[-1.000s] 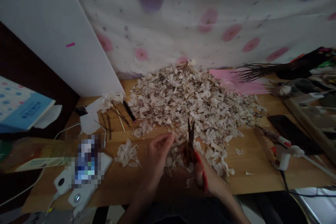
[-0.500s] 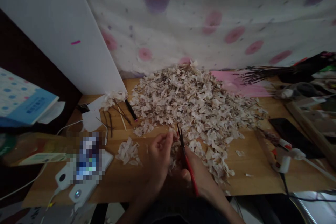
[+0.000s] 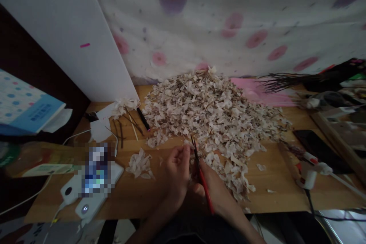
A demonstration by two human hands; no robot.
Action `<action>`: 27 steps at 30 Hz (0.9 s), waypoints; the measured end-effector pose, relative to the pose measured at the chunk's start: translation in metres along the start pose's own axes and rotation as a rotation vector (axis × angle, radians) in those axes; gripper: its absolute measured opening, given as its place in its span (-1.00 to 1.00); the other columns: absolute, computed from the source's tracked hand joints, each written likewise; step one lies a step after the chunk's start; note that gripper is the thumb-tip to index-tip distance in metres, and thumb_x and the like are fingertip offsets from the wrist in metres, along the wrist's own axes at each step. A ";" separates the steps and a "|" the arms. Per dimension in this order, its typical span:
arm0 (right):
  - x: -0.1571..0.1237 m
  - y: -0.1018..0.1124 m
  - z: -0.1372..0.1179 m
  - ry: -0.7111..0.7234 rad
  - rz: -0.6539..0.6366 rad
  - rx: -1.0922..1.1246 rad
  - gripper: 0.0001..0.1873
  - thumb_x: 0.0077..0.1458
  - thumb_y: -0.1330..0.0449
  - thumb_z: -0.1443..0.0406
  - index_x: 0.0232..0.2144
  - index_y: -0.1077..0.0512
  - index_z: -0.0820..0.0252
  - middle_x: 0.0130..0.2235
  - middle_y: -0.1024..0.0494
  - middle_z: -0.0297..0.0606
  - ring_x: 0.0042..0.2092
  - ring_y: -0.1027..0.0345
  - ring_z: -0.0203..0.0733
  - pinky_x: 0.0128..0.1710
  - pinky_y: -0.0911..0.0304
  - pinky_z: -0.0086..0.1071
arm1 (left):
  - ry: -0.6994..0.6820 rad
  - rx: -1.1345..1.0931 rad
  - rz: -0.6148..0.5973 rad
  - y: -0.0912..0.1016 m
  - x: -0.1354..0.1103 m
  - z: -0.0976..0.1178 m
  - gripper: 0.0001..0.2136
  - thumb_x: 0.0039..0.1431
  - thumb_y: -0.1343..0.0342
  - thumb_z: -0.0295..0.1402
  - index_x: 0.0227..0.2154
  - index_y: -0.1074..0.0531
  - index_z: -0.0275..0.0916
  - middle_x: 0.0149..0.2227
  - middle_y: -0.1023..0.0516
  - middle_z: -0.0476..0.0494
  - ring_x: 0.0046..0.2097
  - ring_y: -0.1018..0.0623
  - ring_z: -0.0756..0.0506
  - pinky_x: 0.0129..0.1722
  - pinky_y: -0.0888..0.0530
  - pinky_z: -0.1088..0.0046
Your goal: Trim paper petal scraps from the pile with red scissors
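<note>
My left hand (image 3: pixel 177 171) is closed in a pinch on a small pale petal piece at the near edge of a big heap of dried petal scraps (image 3: pixel 213 116) on the wooden table (image 3: pixel 286 194). My right hand (image 3: pixel 213 192) grips red-handled scissors (image 3: pixel 200 167), whose dark blades point up and away, right beside the left fingertips. A small separate pile of petals (image 3: pixel 140 164) lies just left of my left hand.
A glue gun (image 3: pixel 310 167) with its cord and a dark phone (image 3: pixel 321 146) lie at the right. White power bank and phone (image 3: pixel 91 183) sit at front left. Twigs and a black pen (image 3: pixel 142 119) lie left of the heap; dark stems (image 3: pixel 288 80) at back right.
The scissors have swung left from the heap's edge to beside my left fingertips, and their blades have come together. My left hand stayed nearly in place.
</note>
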State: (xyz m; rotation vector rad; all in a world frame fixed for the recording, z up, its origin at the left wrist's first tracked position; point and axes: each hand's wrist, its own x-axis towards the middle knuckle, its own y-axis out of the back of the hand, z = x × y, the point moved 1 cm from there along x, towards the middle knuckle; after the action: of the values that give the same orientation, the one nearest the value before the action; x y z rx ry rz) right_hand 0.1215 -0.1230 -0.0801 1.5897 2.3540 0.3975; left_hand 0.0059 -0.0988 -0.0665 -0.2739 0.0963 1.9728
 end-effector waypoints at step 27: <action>-0.002 0.021 0.034 -0.066 0.348 -0.036 -0.28 0.12 0.21 -0.35 -0.57 -0.20 0.09 -0.61 -0.30 -0.34 -0.57 -0.13 -0.22 -0.57 -0.06 -0.37 | -0.077 -0.016 0.059 0.021 0.012 -0.021 -0.77 0.09 -0.26 -0.15 -0.43 -0.59 -0.22 -0.39 -0.67 -0.10 -0.29 -0.63 -0.09 -0.22 -0.54 0.44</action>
State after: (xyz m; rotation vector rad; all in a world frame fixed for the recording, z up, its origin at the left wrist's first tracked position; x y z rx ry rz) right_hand 0.1529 -0.1153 -0.1041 1.9656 2.0096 0.4463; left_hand -0.0144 -0.1004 -0.0911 -0.2064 0.0396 2.0415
